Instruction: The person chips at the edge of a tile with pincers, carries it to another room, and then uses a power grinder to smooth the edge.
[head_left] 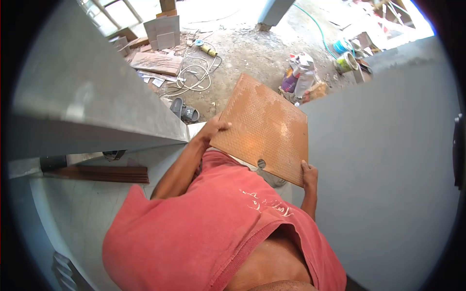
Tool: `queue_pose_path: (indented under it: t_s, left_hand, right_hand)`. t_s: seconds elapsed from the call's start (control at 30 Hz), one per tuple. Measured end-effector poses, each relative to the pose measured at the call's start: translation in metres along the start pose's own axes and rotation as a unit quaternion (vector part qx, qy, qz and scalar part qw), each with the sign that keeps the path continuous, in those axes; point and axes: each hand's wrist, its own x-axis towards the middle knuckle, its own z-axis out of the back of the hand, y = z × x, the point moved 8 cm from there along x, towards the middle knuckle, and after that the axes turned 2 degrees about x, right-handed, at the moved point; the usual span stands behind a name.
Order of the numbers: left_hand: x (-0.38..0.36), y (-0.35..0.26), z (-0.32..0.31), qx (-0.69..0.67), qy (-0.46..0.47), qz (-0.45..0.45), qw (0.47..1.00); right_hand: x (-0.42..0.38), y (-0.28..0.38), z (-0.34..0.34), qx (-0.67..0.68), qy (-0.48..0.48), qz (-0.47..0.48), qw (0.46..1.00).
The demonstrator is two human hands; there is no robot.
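Observation:
A square orange-brown tile with a fine textured face and damp-looking patches is held up in front of the red shirt. It has a small round hole near its lower edge. My left hand grips the tile's left edge, thumb on the textured face. On the lower right edge, my right hand is closed round the tile near its corner. Both hands' other fingers are mostly hidden behind it. Below the hole, a grey patch on the floor shows partly behind the tile.
Grey walls stand close on both sides. Beyond lie sandals, a coiled cable, a yellow power tool, stacked tiles, a bag and a bucket. Brown strips lie at left.

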Motion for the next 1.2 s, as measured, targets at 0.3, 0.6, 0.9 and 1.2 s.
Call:
queue_pose_path:
  t_s: [0.3, 0.6, 0.9, 1.2]
  left_hand:
    - [0.115, -0.105, 0.093, -0.041, -0.115, -0.055, 0.991]
    - [0.185, -0.175, 0.222, -0.14, -0.247, -0.152, 0.947]
    - [0.154, -0.155, 0.302, -0.313, -0.376, -0.254, 0.834]
    - [0.163, -0.107, 0.471, -0.358, -0.461, -0.207, 0.785]
  right_hand:
    - [0.2, 0.154, -0.118, -0.077, 0.098, 0.033, 0.992]
    - [0.359, 0.393, -0.307, -0.307, 0.252, 0.192, 0.898]
    - [0.408, 0.477, -0.539, -0.393, 0.372, 0.269, 0.797]
    - [0.42, 0.456, -0.769, -0.443, 0.426, 0.306, 0.727]
